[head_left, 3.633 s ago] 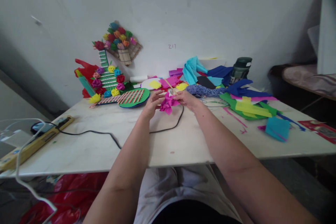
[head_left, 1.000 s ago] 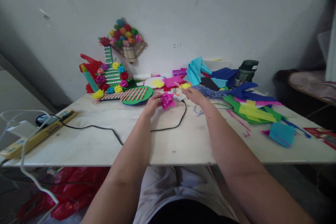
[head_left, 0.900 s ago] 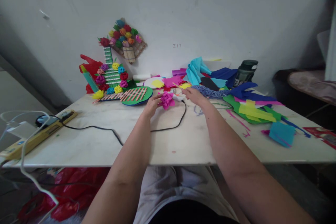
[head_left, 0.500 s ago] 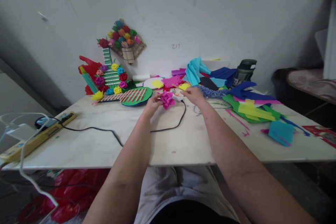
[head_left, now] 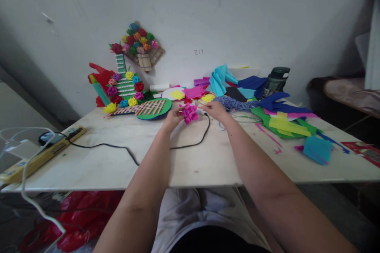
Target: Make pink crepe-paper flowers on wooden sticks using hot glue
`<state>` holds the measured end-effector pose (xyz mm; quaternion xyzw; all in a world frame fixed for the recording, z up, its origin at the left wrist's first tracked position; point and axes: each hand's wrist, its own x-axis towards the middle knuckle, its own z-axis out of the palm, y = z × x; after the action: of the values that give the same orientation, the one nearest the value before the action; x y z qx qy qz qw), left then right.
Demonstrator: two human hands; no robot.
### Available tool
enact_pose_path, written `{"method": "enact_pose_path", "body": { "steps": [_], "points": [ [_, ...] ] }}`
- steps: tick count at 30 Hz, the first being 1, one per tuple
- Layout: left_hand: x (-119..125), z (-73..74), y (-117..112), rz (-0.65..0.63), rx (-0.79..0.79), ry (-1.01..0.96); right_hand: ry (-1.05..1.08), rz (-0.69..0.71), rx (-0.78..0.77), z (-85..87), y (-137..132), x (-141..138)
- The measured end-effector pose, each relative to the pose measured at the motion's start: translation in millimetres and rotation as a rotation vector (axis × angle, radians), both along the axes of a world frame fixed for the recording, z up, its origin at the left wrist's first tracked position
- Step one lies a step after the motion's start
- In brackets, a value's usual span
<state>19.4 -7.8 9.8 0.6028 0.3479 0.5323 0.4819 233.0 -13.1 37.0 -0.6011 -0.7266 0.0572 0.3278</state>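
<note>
A bright pink paper flower [head_left: 189, 113] with pointed petals is held over the table, pinched at its left side by my left hand [head_left: 173, 119]. Just right of it, my right hand [head_left: 216, 110] has its fingers pressed together; what they hold, if anything, is too small to name. Below and beside those fingertips lies a white tool [head_left: 202, 111], which looks like a glue gun, with a black cord [head_left: 204, 136] running from it. The flower and my right fingers partly hide this tool.
A green guitar-shaped craft [head_left: 152, 108] with paper roses stands at the back left. Blue yarn [head_left: 237, 103], coloured felt sheets [head_left: 285, 124] and a dark bottle [head_left: 276, 81] are to the right. A yellow power strip [head_left: 44, 158] lies at the left edge.
My right hand has shifted slightly left and down, nearer the flower. The flower, still in my left hand, has turned a little.
</note>
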Motion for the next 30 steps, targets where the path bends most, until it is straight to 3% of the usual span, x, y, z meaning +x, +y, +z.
{"method": "enact_pose_path", "body": {
  "steps": [9, 18, 25, 30],
  "points": [
    [0, -4.5, 7, -0.044, -0.020, -0.012, 0.234, 0.064, -0.046, -3.1, 5, -1],
    [2, -3.1, 3, -0.090, -0.014, -0.046, 0.585, 0.246, -0.351, 4.6, -7, -9],
    [6, -4.1, 2, -0.112, 0.027, -0.034, 0.765, 0.190, -0.484, 10.3, -16, -21],
    [10, -1.9, 1, -0.125, 0.151, -0.084, 0.863, 0.168, -0.447, 13.5, -20, -27]
  ]
}}
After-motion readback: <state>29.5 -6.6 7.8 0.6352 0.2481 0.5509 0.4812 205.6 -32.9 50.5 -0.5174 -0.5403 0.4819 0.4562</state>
